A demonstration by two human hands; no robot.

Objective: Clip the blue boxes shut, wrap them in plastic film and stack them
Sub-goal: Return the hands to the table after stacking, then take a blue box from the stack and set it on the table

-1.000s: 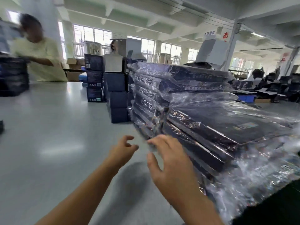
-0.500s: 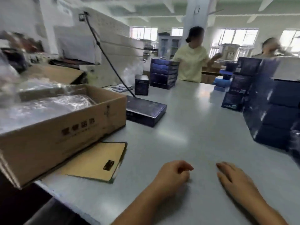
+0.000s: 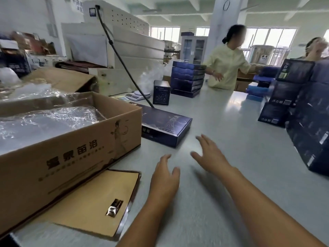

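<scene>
Head camera: both hands hover over the grey desk [image 3: 231, 107], fingers spread and holding nothing, the left hand [image 3: 164, 177] nearer the wearer, the right hand [image 3: 209, 155] just short of a flat blue box [image 3: 165, 123] lying beside an open cardboard carton [image 3: 71, 150] filled with plastic film [image 3: 44, 120]. More blue boxes stand stacked at the far end [image 3: 187, 79] and along the right edge [image 3: 309, 122], where a worker in pale yellow [image 3: 226, 68] stands.

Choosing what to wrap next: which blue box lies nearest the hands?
The flat blue box lying alone beside the cardboard carton; the rest sit farther off.
</scene>
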